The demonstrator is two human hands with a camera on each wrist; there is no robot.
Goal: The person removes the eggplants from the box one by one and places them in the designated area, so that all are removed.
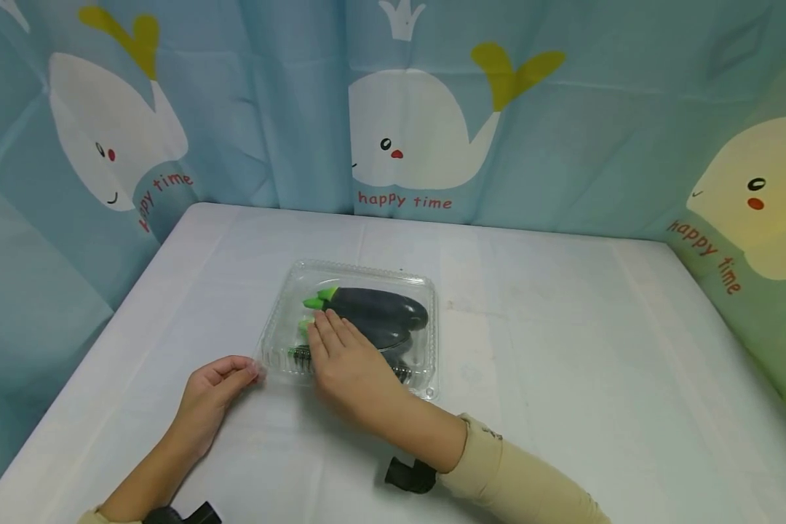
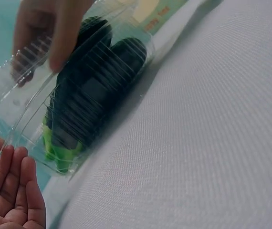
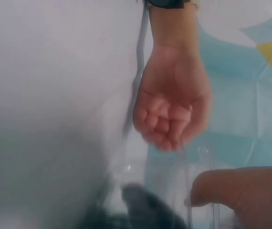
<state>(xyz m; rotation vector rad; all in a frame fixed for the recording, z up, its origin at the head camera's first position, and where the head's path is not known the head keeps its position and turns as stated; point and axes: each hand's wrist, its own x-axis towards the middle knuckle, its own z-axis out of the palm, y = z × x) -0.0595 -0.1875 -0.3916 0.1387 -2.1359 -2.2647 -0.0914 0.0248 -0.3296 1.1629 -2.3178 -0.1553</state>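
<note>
A clear plastic clamshell box (image 1: 278,316) lies on the white table with its lid down over several dark eggplants (image 1: 380,302) with green stem ends. My left hand (image 1: 212,393) pinches the near left corner of the box between thumb and fingertips; the left wrist view shows this pinch (image 2: 12,186) at the rim. Across the top, my right hand (image 1: 356,371) rests on the lid with straight fingers, covering part of the eggplants. Its thumb (image 3: 217,191) lies at the box's edge in the right wrist view, where the eggplants are blurred.
The white table (image 1: 563,349) reaches far to the right of the box. A blue curtain (image 1: 301,109) with whale prints hangs along the back and sides. A black strap piece (image 1: 409,474) shows under the right wrist.
</note>
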